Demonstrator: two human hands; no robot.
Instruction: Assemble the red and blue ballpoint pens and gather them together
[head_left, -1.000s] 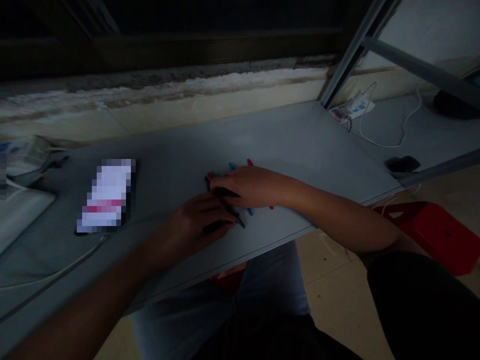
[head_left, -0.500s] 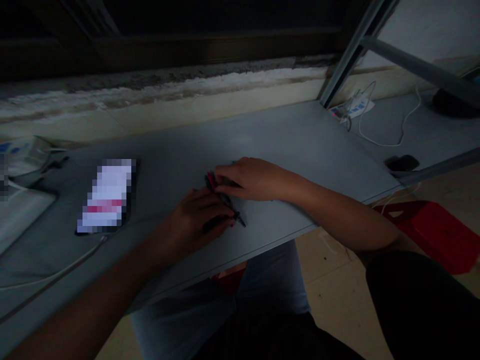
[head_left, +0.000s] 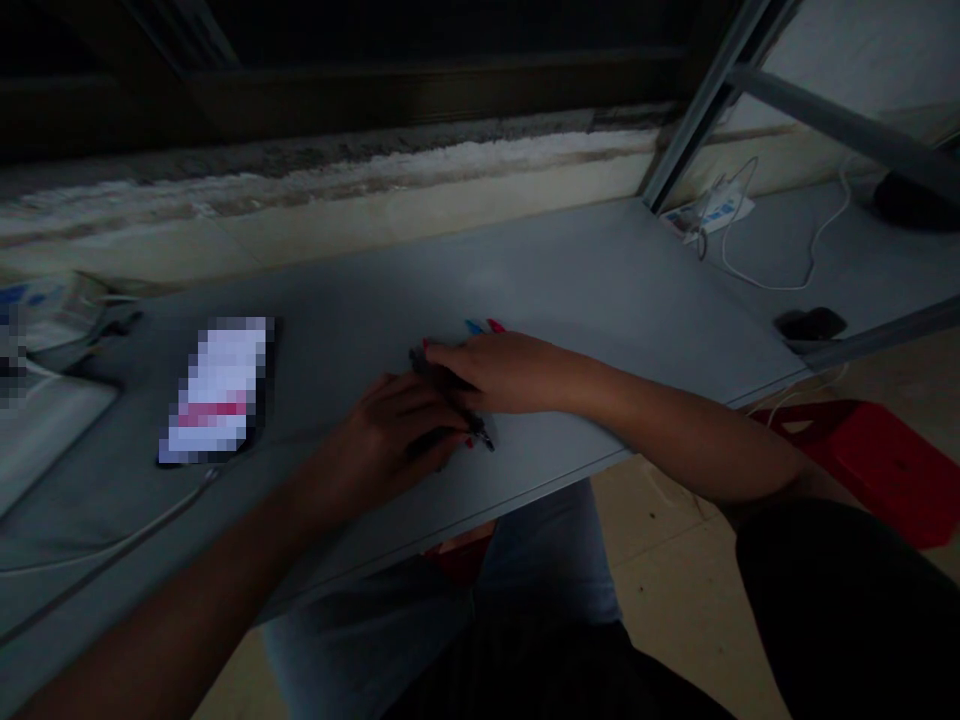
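My left hand (head_left: 401, 425) is closed around dark, slim pens (head_left: 484, 436) over the desk. Their pointed ends stick out past its thumb and fingertips, beside a small red spot. Across from it, my right hand (head_left: 491, 370) has its fingers closed at the far end of the same bunch, where a dark end (head_left: 416, 360) shows. How many pens there are is hidden by the fingers and dim light. Just behind the right hand, a blue tip (head_left: 474, 327) and a red tip (head_left: 496, 326) show on the desk; the hand covers the rest.
A lit phone (head_left: 217, 390) with a cable lies left on the grey desk (head_left: 360, 290). Power strips stand at the far left and at the right (head_left: 709, 215), by a metal post (head_left: 705, 105). A dark oval object (head_left: 810, 324) lies right. Red stools (head_left: 892, 470) are below.
My right hand has shifted slightly down toward the left hand, uncovering the blue and red tips behind it. Less red shows at its fingertips. The left hand has hardly moved.
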